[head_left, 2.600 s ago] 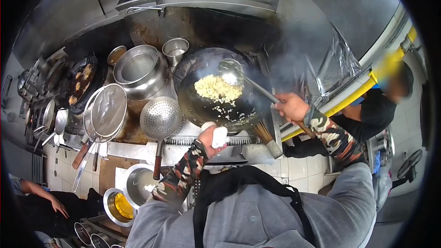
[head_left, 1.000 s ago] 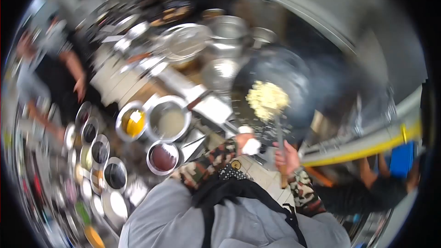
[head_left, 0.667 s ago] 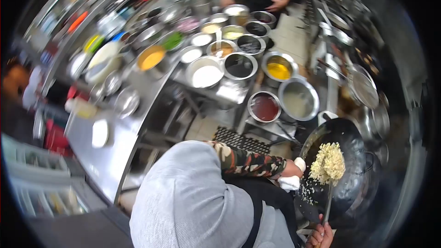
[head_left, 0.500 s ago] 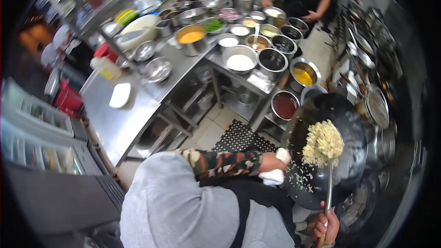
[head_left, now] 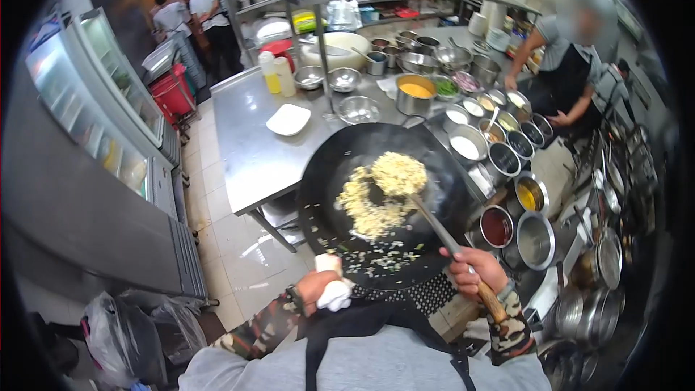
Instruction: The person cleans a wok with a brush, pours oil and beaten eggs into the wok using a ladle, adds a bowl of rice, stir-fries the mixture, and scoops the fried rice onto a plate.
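Note:
In front of me a large black wok (head_left: 323,195) is held up near the corner of the steel table. Pale yellow fried rice (head_left: 373,210) lies in it, with loose grains and green bits scattered toward my side. My left hand (head_left: 313,289) is closed around a white cloth (head_left: 335,294) at the wok's near-left rim; any handle beneath is hidden. My right hand (head_left: 476,273) grips the wooden-ended handle of a metal ladle (head_left: 436,228). A heaped mound of rice covers the ladle's bowl inside the wok.
A white dish (head_left: 289,121) rests on the steel table (head_left: 250,159), near squeeze bottles (head_left: 276,76) and metal bowls (head_left: 359,109). Pots of sauces (head_left: 496,226) stand to the right. Another person (head_left: 565,65) stands behind them. A fridge (head_left: 94,112) lines the left side.
My view has turned left toward the steel table. The wok has swung from the stove side to the table corner, with the ladle in it. Some rice has spread below the mound.

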The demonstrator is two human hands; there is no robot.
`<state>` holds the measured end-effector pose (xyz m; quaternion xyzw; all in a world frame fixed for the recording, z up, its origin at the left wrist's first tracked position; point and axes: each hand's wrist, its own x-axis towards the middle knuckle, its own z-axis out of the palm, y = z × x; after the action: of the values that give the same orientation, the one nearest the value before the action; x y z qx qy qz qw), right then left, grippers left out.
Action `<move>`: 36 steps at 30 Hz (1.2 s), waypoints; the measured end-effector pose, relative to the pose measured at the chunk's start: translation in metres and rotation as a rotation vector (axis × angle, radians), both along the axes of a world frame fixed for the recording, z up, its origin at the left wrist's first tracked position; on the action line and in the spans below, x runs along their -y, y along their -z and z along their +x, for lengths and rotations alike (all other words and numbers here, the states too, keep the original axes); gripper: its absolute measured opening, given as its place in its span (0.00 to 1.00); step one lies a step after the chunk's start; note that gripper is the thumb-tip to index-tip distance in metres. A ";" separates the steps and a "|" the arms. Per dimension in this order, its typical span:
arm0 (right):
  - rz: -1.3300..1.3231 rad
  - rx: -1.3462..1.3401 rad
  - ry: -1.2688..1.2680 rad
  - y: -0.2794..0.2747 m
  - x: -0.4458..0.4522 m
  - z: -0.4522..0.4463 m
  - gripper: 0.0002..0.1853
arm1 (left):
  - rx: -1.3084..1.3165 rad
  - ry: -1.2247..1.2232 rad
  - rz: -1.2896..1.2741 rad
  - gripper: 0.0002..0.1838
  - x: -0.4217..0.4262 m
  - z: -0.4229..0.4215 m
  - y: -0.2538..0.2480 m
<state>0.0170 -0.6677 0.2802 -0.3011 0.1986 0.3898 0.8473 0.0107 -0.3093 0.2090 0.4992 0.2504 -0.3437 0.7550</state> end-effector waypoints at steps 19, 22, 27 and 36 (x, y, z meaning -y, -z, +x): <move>-1.692 1.325 -0.236 0.144 -0.292 0.322 0.23 | -0.021 -0.942 0.002 0.10 -0.244 -0.227 0.041; -1.791 1.159 -0.359 0.147 -0.309 0.308 0.28 | -0.048 -1.008 -0.044 0.09 -0.251 -0.250 0.058; -1.868 1.158 -0.339 0.135 -0.316 0.307 0.29 | -0.092 -1.125 -0.202 0.07 -0.252 -0.274 0.087; -0.755 1.183 -0.126 0.099 -0.329 0.185 0.23 | 0.423 -0.934 0.371 0.04 -0.210 -0.266 0.158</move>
<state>0.2016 -0.3388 0.1815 -0.7471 -0.1916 0.1135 0.6263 -0.2549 -0.0992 0.0510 0.5181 0.3447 0.1860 0.7604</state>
